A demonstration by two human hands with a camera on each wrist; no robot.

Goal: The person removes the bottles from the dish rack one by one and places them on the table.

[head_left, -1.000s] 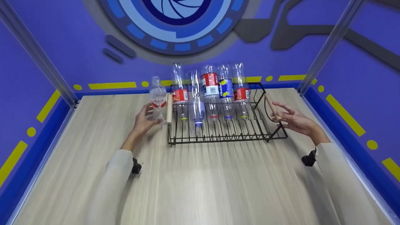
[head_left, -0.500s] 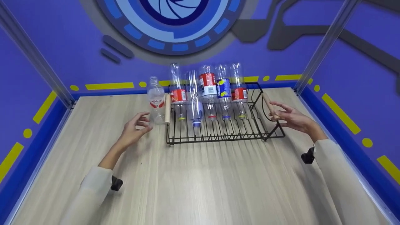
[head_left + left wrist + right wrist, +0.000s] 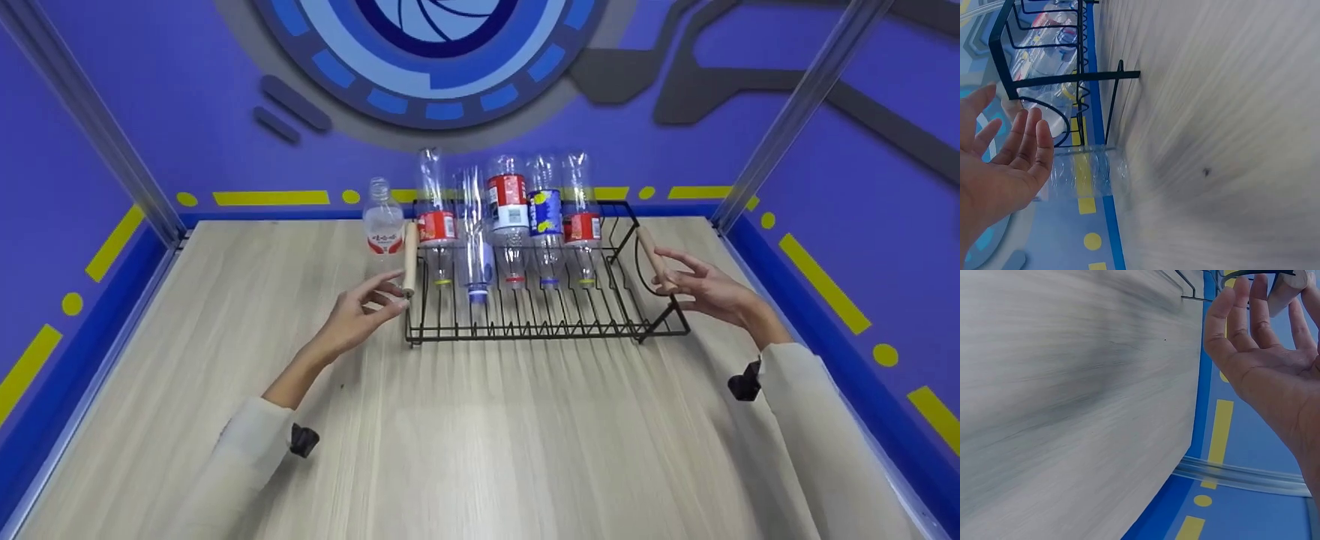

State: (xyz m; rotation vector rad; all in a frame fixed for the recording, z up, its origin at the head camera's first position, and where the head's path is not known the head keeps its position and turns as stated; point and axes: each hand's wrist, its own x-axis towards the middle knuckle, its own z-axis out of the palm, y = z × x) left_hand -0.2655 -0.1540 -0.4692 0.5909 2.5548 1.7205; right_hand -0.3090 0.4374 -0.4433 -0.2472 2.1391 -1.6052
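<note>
A pale wood-grain tabletop (image 3: 525, 435) runs back to a blue-violet back wall (image 3: 187, 97), with a matching left wall (image 3: 37, 165) and right wall (image 3: 900, 195). Metallic posts stand in both far corners. A large circular emblem (image 3: 442, 82) in blues and greys, cut off by the upper edge of the head view, decorates the back wall beside angular grey shapes (image 3: 615, 79). Yellow dashes (image 3: 271, 198) and dots line the walls above a deeper blue band (image 3: 82, 367). Soft light leaves a whitish sheen across the tabletop's near part.

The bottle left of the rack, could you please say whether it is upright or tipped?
Upright: the bottle stands neck up, base on the table.
</note>
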